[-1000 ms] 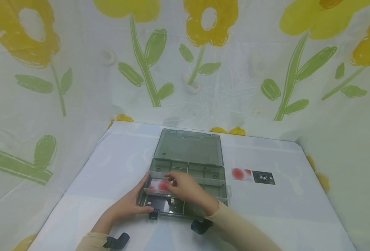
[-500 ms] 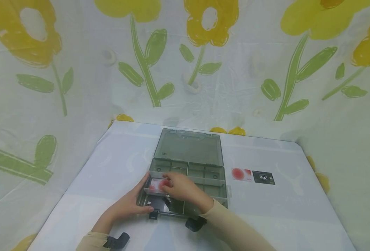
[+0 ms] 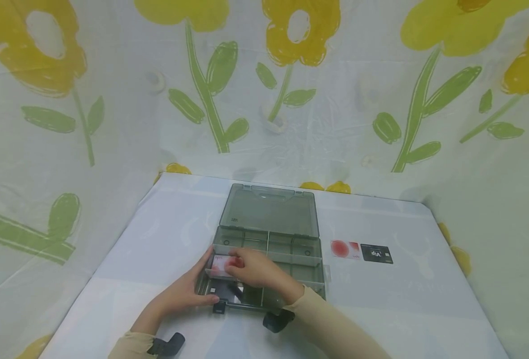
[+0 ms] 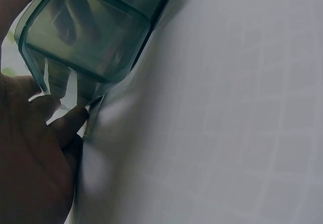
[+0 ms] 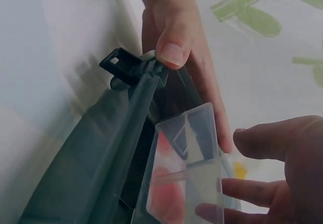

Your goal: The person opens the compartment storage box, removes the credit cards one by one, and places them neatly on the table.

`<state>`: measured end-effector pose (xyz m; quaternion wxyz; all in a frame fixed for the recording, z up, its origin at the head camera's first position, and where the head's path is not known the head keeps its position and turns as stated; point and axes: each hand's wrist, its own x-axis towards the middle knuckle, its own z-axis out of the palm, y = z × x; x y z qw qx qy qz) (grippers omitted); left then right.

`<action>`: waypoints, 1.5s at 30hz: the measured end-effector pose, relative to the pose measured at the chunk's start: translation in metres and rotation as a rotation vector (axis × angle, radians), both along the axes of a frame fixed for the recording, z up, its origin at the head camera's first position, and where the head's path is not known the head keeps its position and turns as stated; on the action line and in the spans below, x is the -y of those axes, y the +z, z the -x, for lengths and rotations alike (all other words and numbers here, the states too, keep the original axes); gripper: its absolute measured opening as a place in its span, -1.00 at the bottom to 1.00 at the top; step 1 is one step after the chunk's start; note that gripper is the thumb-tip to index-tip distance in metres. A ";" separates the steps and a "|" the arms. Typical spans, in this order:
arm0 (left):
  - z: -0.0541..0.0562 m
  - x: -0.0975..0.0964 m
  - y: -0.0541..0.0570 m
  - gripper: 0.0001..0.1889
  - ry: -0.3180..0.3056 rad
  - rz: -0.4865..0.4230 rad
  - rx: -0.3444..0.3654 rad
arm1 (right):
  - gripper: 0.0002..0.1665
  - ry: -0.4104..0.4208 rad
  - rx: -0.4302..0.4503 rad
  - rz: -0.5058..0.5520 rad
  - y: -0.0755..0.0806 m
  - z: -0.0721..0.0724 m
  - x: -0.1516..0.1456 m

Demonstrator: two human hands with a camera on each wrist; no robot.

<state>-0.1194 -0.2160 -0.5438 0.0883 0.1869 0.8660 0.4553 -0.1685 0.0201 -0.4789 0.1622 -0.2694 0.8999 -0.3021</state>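
A smoky-green divided storage box (image 3: 293,271) lies in front of me, its lid folded back. My left hand (image 3: 184,291) holds the box's left side, thumb on the front corner and fingers along the side wall. My right hand (image 3: 260,269) reaches into the left middle compartment over a red-and-white card (image 3: 219,265), covering its right part. In the right wrist view the thumb and fingers (image 5: 252,188) stand apart beside a clear divider (image 5: 202,128), with the card's red pattern showing through. A black card (image 3: 221,289) lies in the front left compartment.
To the right of the box, another red-and-white card (image 3: 345,249) and a black "Vip" card (image 3: 376,254) lie on the white table (image 3: 381,304). The raised lid (image 3: 270,212) lies behind the compartments. A flower-print curtain (image 3: 327,124) surrounds the table.
My right hand has shifted slightly left inside the box, and the red-and-white card beneath it has slid a little left. The left hand keeps its place on the box.
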 end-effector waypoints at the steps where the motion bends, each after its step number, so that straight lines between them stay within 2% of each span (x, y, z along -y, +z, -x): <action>1: 0.000 0.000 0.000 0.33 0.000 -0.001 0.003 | -0.42 -0.002 0.008 0.008 0.000 0.000 0.000; 7: 0.000 0.000 0.000 0.33 0.002 0.002 0.020 | -0.43 -0.020 0.033 0.066 0.000 -0.002 -0.002; 14: 0.001 0.000 -0.001 0.34 0.001 0.000 0.013 | -0.48 -0.089 0.072 0.151 0.000 -0.005 -0.007; 24: 0.000 0.002 -0.001 0.34 0.009 -0.002 0.034 | -0.62 -0.151 0.021 0.294 -0.002 -0.004 -0.008; 30: 0.001 0.001 -0.001 0.33 0.010 0.001 0.040 | -0.62 -0.166 0.000 0.310 -0.002 -0.002 -0.005; 38: 0.001 0.002 -0.003 0.32 -0.002 -0.008 0.029 | -0.57 -0.155 0.052 0.340 -0.006 0.001 -0.001; 45: 0.001 0.002 -0.002 0.33 -0.001 -0.002 0.037 | -0.50 -0.189 0.094 0.389 -0.011 0.002 0.000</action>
